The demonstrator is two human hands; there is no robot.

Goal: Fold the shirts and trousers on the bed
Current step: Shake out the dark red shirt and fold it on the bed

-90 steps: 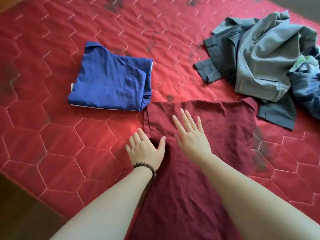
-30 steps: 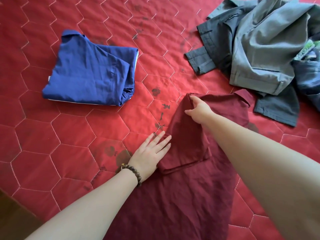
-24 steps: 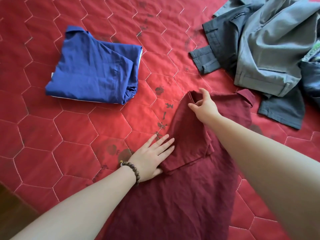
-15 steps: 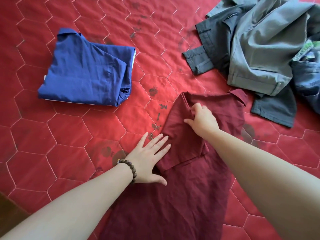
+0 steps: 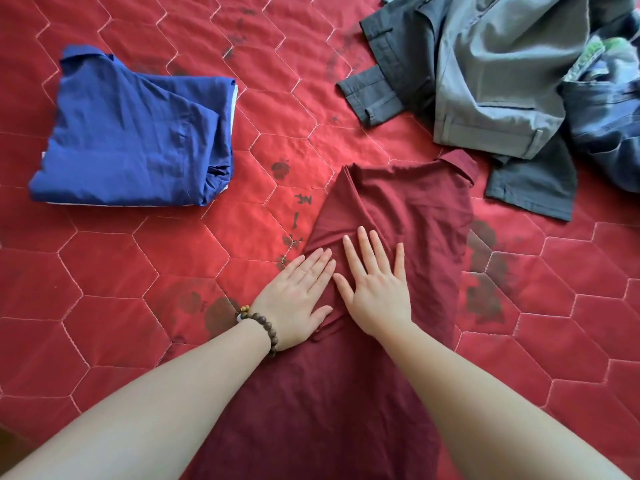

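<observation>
A maroon shirt (image 5: 415,216) lies lengthwise on the red quilted bed (image 5: 145,278), its left sleeve side folded in over the body. My left hand (image 5: 298,296), with a bead bracelet at the wrist, lies flat on the folded edge. My right hand (image 5: 377,285) presses flat beside it on the fold, fingers spread. Neither hand grips the cloth. A folded blue shirt (image 5: 131,140) rests at the upper left. Unfolded grey trousers (image 5: 491,84) lie heaped at the upper right.
A dark grey garment (image 5: 533,181) pokes out under the trousers, close to the maroon collar. Blue denim and a patterned cloth (image 5: 606,109) crowd the far right edge. The bed's near left corner (image 5: 10,441) drops off to the floor.
My right hand let go of the shirt's upper folded edge and came down flat beside my left hand. The left side stays folded in. The view shifted slightly.
</observation>
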